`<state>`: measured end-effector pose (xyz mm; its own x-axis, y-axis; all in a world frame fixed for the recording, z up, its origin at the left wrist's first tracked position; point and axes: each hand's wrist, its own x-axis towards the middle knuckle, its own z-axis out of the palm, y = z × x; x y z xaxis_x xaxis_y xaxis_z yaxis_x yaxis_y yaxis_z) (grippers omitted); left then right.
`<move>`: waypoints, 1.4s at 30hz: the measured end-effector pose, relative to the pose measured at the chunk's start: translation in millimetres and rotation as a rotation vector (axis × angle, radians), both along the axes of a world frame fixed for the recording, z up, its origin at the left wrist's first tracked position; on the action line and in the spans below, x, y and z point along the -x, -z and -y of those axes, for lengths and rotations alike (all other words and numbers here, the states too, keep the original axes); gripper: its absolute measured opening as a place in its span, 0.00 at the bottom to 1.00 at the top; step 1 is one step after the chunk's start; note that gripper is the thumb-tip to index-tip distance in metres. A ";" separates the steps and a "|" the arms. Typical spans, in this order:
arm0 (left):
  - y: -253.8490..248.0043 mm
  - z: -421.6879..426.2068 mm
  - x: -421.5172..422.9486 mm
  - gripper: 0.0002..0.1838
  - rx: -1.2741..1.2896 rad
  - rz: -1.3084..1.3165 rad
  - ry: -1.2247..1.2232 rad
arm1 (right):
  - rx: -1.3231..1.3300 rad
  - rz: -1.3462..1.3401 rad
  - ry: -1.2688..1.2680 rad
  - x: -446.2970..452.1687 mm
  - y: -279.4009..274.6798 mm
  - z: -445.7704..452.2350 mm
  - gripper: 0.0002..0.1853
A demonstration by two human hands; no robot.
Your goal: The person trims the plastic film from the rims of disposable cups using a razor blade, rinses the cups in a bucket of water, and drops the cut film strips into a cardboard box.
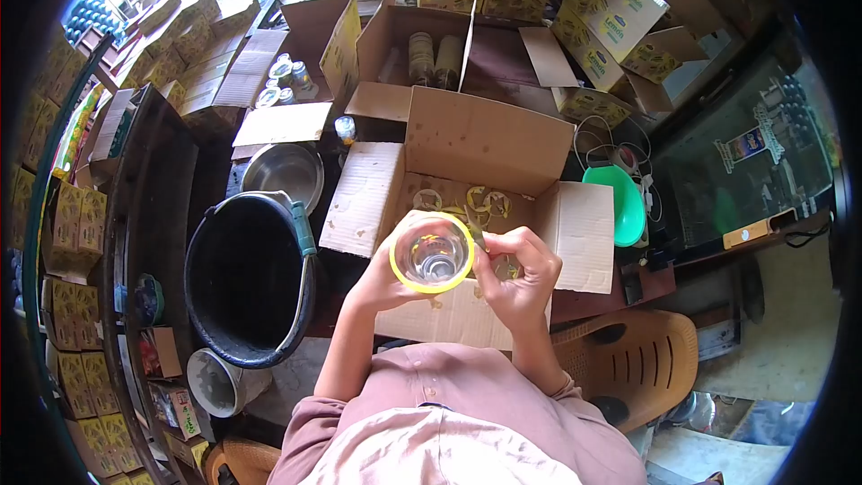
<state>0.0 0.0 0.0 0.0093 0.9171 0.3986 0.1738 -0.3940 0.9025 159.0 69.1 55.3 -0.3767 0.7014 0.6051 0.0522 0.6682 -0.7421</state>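
Left hand (375, 278) clamped around a clear jar (437, 267) with a yellow rim, held mouth up near the middle of the frame, so the view runs down to its base. Right hand (521, 274) just beside it, thumb and bent forefinger close together at the right edge of the rim; cannot tell whether they grip the rim or the small dark piece showing there. Both hands are above the near part of an open carton (489, 139), flaps spread; loose yellow-edged rings (489, 201) lie inside it. Left of centre: black bucket (244, 274) with its handle resting against the right side, metal basin (285, 178) just above it, whitish bucket (214, 386) at lower left. Right of centre: green bowl (611, 202) near the carton's right flap, brown chair (628, 359) below. Upper left: small jars (301, 78) standing in another open box. Upper right: stacked yellow cartons (620, 18).
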 end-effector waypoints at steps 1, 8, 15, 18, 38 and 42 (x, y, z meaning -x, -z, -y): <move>2.1 0.7 -4.2 0.41 -0.014 0.142 -0.031 | 0.022 -0.024 0.026 1.5 2.3 2.0 0.08; 7.0 2.0 -16.5 0.37 0.038 0.555 -0.016 | -0.039 -0.002 0.102 3.4 -2.5 4.8 0.08; -4.1 0.0 -20.1 0.34 0.049 0.496 -0.074 | -0.070 0.000 0.108 7.8 2.5 8.0 0.08; 0.3 -1.7 -25.1 0.34 0.025 0.548 -0.074 | -0.084 -0.002 0.118 10.3 3.0 9.1 0.08; 0.7 -1.4 -25.7 0.37 -0.059 0.183 -0.216 | -0.186 0.037 0.182 7.0 6.3 3.9 0.11; 1.1 0.7 -21.5 0.37 -0.013 0.178 -0.196 | -0.083 -0.020 0.060 3.4 6.5 0.0 0.10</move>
